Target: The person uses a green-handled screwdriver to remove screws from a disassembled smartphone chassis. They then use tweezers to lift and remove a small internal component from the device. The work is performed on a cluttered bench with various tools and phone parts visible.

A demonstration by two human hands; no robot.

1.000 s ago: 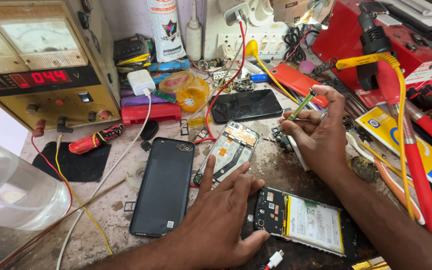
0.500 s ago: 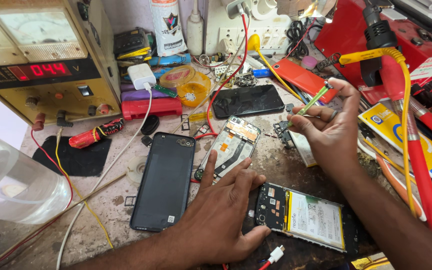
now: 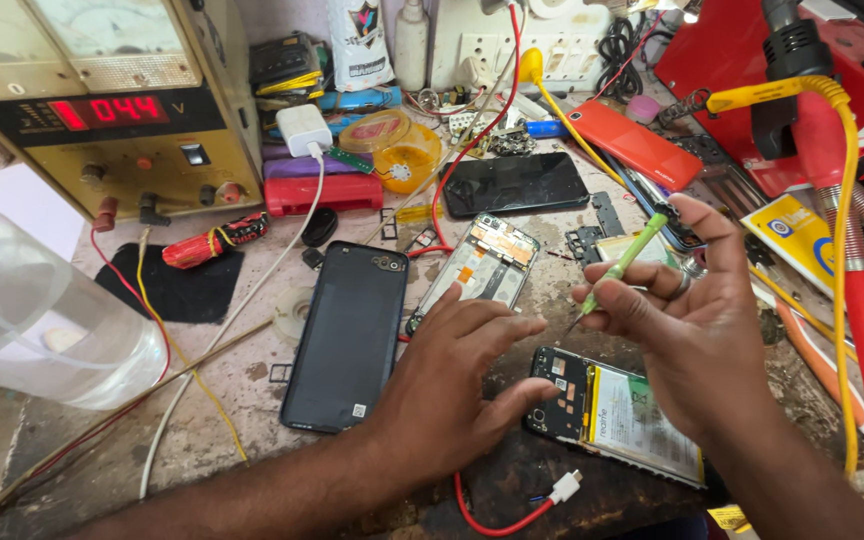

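My left hand (image 3: 452,375) rests flat on the workbench, fingers spread, its fingertips beside an opened phone (image 3: 617,412) whose battery and circuit board show. My right hand (image 3: 687,320) is raised above that phone and pinches a thin green screwdriver (image 3: 620,268), tip pointing down to the left. A bare phone frame (image 3: 477,268) lies just beyond my left hand. A black phone back cover (image 3: 347,335) lies to its left.
A bench power supply (image 3: 102,110) with a red display stands at back left. A clear plastic container (image 3: 32,315) sits at the left edge. Another black phone (image 3: 514,183), an orange-red cover (image 3: 635,143), red and yellow cables (image 3: 852,270) and small parts crowd the back and right.
My right hand has lifted and come nearer with the green screwdriver, now above the opened phone. My left hand stays flat on the bench.
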